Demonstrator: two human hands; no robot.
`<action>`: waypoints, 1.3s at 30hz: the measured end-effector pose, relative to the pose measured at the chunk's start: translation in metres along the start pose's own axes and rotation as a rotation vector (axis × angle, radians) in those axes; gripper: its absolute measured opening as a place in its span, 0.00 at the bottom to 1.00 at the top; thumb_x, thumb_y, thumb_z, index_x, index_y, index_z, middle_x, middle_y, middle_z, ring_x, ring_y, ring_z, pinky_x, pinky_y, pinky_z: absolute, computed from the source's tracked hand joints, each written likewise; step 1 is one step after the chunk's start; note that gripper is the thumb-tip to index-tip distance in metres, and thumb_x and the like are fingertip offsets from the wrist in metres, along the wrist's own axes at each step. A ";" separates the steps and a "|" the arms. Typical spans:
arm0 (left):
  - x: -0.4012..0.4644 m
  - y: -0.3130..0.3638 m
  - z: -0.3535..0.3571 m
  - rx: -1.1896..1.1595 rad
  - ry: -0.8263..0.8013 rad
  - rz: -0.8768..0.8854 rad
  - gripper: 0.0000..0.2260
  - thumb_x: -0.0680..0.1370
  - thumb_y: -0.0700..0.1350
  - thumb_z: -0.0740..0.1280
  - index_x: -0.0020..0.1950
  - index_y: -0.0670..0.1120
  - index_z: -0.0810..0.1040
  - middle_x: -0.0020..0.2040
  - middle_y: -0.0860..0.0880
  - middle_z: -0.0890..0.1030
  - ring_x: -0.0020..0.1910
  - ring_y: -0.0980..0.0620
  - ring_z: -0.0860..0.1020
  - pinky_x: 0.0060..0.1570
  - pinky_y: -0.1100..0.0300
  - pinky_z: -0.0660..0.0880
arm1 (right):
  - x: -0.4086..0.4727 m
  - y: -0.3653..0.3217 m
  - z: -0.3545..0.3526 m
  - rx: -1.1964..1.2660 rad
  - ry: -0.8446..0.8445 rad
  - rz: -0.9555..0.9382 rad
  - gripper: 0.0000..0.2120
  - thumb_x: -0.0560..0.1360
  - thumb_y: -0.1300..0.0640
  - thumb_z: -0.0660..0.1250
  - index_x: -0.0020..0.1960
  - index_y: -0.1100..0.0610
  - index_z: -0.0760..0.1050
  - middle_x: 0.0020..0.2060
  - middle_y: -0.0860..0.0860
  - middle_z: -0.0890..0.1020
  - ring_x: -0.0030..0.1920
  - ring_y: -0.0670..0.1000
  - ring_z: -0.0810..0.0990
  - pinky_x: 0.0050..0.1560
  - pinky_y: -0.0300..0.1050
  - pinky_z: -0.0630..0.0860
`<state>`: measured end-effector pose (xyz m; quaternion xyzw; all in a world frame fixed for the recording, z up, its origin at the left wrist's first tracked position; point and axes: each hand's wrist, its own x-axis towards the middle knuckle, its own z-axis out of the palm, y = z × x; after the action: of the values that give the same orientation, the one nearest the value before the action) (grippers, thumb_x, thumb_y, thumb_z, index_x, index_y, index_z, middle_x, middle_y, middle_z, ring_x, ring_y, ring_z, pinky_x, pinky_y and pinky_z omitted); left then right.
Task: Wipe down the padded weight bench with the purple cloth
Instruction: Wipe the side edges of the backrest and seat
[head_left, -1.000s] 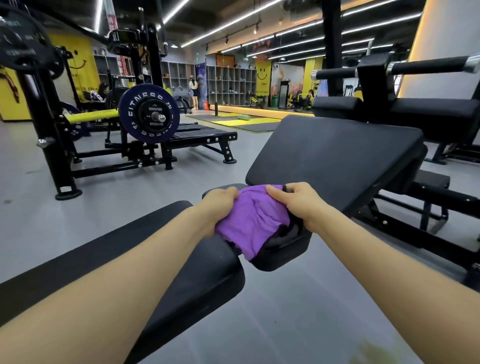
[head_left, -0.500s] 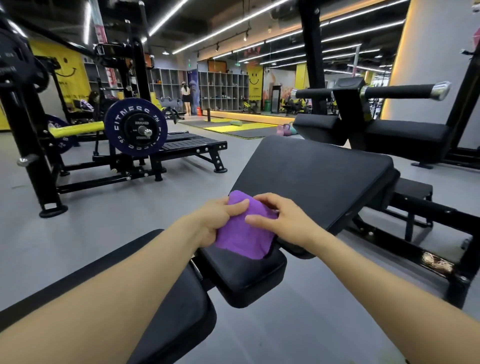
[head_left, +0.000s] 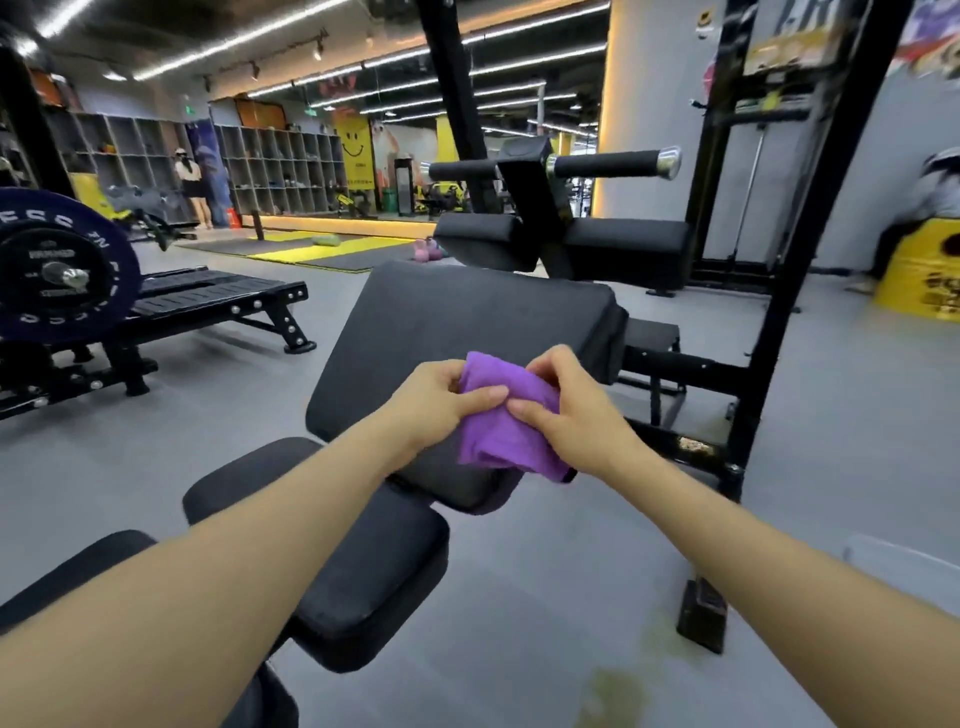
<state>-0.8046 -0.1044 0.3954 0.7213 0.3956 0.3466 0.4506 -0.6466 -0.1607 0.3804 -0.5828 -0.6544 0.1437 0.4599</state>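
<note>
A purple cloth (head_left: 506, 426) is bunched between both hands just above the near end of the black padded backrest (head_left: 457, 322) of the weight bench. My left hand (head_left: 441, 402) grips its left side with thumb on top and fingers curled round it. My right hand (head_left: 563, 415) pinches the right side, thumb meeting my left thumb on the fabric. The cloth's lower edge hangs over the pad's near right corner. Below the backrest sits the smaller black seat pad (head_left: 363, 582), partly hidden by my left forearm.
A black upright frame (head_left: 795, 291) stands right of the bench, its foot (head_left: 701, 613) on the grey floor. A roller-pad machine (head_left: 566, 228) is behind. A loaded weight plate (head_left: 57, 265) and low black platform (head_left: 218, 296) stand left. People are at far left and far right.
Both hands carried the cloth from the seat pad up onto the lower end of the backrest. The camera moved closer and turned right, and the cloth is bunched tighter.
</note>
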 end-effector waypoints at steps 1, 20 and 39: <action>0.011 0.005 0.012 -0.018 0.020 0.001 0.06 0.75 0.46 0.70 0.49 0.45 0.80 0.47 0.46 0.84 0.47 0.48 0.82 0.50 0.55 0.78 | -0.002 0.004 -0.006 -0.048 0.101 -0.024 0.14 0.75 0.54 0.68 0.56 0.55 0.68 0.51 0.49 0.75 0.53 0.51 0.74 0.56 0.51 0.73; 0.083 -0.003 0.062 0.710 0.091 0.267 0.22 0.77 0.47 0.66 0.70 0.50 0.68 0.70 0.53 0.67 0.66 0.52 0.70 0.62 0.59 0.67 | 0.075 0.092 -0.032 0.292 0.650 0.434 0.08 0.75 0.56 0.64 0.38 0.57 0.74 0.49 0.54 0.73 0.40 0.52 0.74 0.40 0.37 0.72; 0.085 -0.036 0.061 0.912 0.017 0.324 0.30 0.78 0.49 0.65 0.77 0.55 0.54 0.76 0.61 0.53 0.74 0.57 0.59 0.68 0.60 0.62 | 0.118 0.105 -0.031 0.122 0.714 0.328 0.11 0.75 0.64 0.60 0.54 0.53 0.73 0.53 0.54 0.78 0.50 0.55 0.77 0.49 0.47 0.74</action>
<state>-0.7236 -0.0426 0.3522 0.8948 0.3936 0.2094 0.0254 -0.5446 -0.0368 0.3720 -0.6644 -0.3419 0.0422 0.6633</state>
